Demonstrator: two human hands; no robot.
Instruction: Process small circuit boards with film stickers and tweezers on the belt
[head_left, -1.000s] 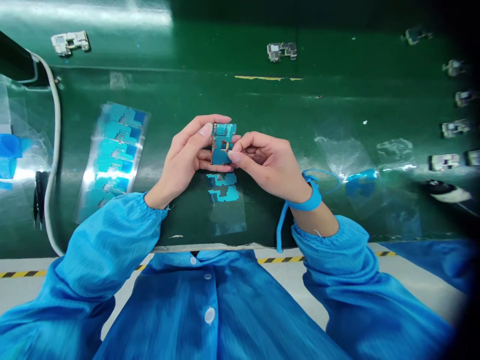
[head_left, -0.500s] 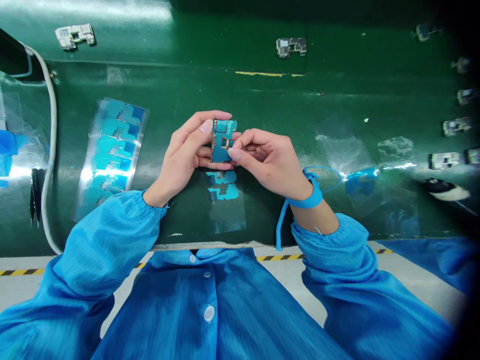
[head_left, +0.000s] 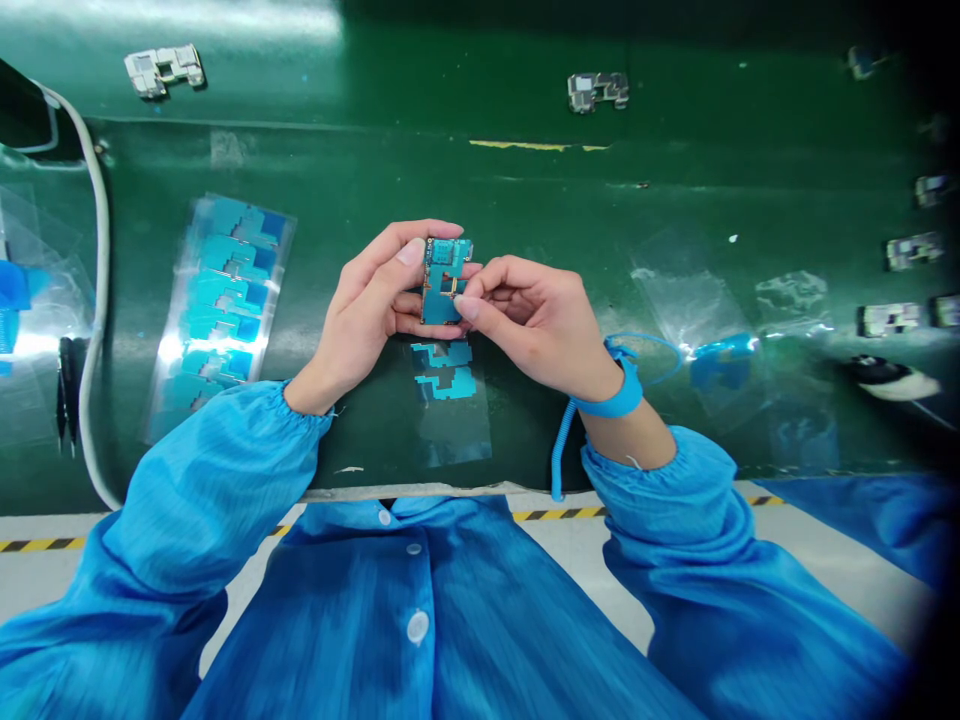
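My left hand [head_left: 367,300] grips a small circuit board [head_left: 442,309] along its left side, thumb on top and fingers beneath. Blue film covers much of the board's upper face, with an opening near its middle. The thumb and forefinger of my right hand [head_left: 525,315] pinch the board's lower right edge; their tips hide that corner. A blue wrist strap [head_left: 615,395] with a coiled cord circles my right wrist. Just below the board, a clear sheet [head_left: 457,435] carrying blue cut-out stickers [head_left: 450,383] lies on the green bench.
A larger sheet of blue stickers [head_left: 225,290] lies left, beside black tweezers [head_left: 69,390] and a grey cable [head_left: 99,250]. Circuit boards sit along the far strip [head_left: 598,92] and at the right [head_left: 890,320]. Clear film scraps [head_left: 694,300] and a black-and-white object [head_left: 892,380] are also at right.
The boards on the far strip have shifted slightly to the right. Both my hands and the held circuit board stay almost in place.
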